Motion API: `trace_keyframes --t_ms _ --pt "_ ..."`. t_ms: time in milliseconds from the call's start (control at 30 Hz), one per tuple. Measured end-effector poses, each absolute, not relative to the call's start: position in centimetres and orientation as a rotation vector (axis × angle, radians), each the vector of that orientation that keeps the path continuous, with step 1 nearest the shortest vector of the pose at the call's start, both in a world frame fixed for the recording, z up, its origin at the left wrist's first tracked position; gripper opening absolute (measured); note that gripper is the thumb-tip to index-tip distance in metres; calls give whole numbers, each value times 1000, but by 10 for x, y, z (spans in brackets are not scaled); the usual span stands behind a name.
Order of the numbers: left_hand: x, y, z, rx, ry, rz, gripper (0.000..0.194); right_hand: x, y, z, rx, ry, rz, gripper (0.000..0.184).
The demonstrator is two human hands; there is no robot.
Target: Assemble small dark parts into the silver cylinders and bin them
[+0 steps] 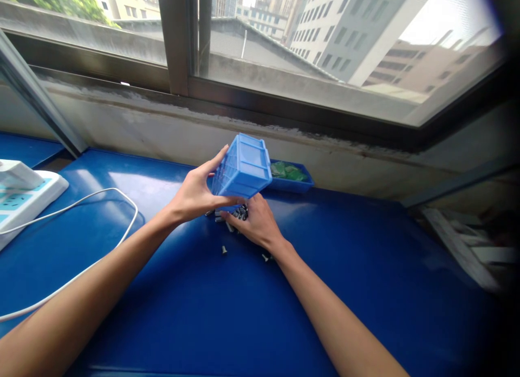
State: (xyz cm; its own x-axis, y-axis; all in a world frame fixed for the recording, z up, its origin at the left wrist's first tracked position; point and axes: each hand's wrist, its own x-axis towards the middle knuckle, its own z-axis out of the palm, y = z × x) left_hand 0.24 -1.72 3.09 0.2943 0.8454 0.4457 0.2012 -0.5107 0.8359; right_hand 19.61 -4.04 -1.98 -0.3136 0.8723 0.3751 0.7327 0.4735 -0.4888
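My left hand (199, 190) grips a blue plastic bin (254, 160) by its side, thumb underneath and fingers over the far side. The bin is tipped, its base facing up and toward me. Below it, a small pile of metal screws (241, 212) lies on the blue table (195, 323). My right hand (258, 222) is at the right of the pile, under the bin, with thumb and fingers apart around the screws; some fingertips are hidden. A loose screw (224, 250) lies in front of the pile, and another screw (265, 257) lies near my right wrist.
Behind the bin, a second blue bin (294, 186) with green packets (286, 171) stands against the wall below the window. At the left are a white power strip (32, 195) and its looping white cable (132, 203). A metal post (40, 95) rises at the back left.
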Motion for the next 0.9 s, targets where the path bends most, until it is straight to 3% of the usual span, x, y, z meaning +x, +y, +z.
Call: trace_keyframes --t_ms 100,233,300,433,600,733,900 --pt "-5 -17 31 1759 916 1243 100 197 -39 -22 -1321 -2103 302 68" --pt "-17 -14 20 1441 805 1307 63 200 -39 -18 -1283 -2071 322 79" --pt "-24 -12 13 1250 675 1320 54 201 -40 -9 -1227 -2083 280 80" --pt "-34 -9 7 994 499 1289 59 192 -41 17 -1044 -2168 228 76" --pt "-37 -7 14 937 420 1380 49 161 -22 33 -950 -2198 227 37" --pt "-42 1 14 881 492 1471 44 133 10 30 -900 -2288 173 20" --pt "-60 15 0 864 1061 1870 71 115 43 26 -976 -2465 90 10"
